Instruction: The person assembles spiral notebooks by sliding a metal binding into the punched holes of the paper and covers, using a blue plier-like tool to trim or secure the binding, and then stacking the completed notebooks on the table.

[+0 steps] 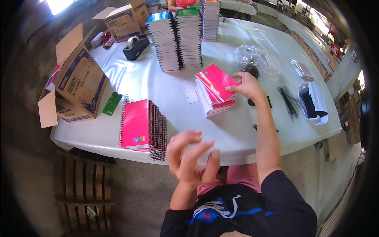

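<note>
My right hand (pixel 248 85) pinches the right edge of a pink notebook (pixel 216 81), its thumb on the cover. That notebook tops a skewed pile of pink-covered page blocks (pixel 215 110), which show no coil on the visible sides. Slightly blurred, my left hand (pixel 191 158) is raised near the table's front edge, fingers bent and apart, with nothing seen in it. To its left is a stack of spiral-bound pink notebooks (pixel 136 124) with dark coils along the sides. A punched white sheet (pixel 190 91) lies just left of the skewed pile.
Tall notebook stacks (pixel 164 43) stand at the back of the white table (pixel 233 138). Open cardboard boxes (pixel 81 85), a tape dispenser (pixel 136 47) and a green card (pixel 112 102) are leftward. Rightward lie clear plastic (pixel 256 59) and black binding coils (pixel 290 103). Another person (pixel 181 4) is behind.
</note>
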`<state>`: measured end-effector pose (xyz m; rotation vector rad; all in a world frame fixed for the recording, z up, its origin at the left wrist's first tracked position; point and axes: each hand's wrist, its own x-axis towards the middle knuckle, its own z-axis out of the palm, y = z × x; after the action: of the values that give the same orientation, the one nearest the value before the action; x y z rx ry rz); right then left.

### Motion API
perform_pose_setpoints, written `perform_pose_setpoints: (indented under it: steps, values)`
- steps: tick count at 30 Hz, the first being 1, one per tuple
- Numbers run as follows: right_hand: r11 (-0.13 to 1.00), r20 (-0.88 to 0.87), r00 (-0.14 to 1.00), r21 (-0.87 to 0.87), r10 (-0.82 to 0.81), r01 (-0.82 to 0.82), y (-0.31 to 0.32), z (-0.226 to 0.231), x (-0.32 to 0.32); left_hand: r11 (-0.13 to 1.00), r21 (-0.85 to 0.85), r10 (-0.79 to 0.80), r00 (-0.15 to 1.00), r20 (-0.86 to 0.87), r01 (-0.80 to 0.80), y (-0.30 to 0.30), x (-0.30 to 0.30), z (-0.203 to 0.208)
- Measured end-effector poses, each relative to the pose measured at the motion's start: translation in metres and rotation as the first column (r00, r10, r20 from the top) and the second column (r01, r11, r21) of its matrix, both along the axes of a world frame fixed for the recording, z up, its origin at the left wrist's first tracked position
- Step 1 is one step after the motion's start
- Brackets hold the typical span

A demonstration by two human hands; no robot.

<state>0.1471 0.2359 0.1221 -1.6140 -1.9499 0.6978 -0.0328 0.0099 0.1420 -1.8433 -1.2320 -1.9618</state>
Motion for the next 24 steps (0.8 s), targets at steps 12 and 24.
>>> perform_pose_setpoints:
  steps: [12, 24]
  values:
    - [0.909, -0.070, 0.956, 0.337, 0.284, -0.245, -0.135, -0.022, 0.041, 0.885, -0.288, 0.175, 0.834, -0.523, -0.366, 0.039, 0.080, -0.060]
    - [0.822, 0.433, 0.703, 0.377, -0.564, 0.427, 0.006, -0.093, 0.247, 0.893, -0.364, 0.134, 0.927, -0.350, -0.266, 0.062, 0.096, -0.146]
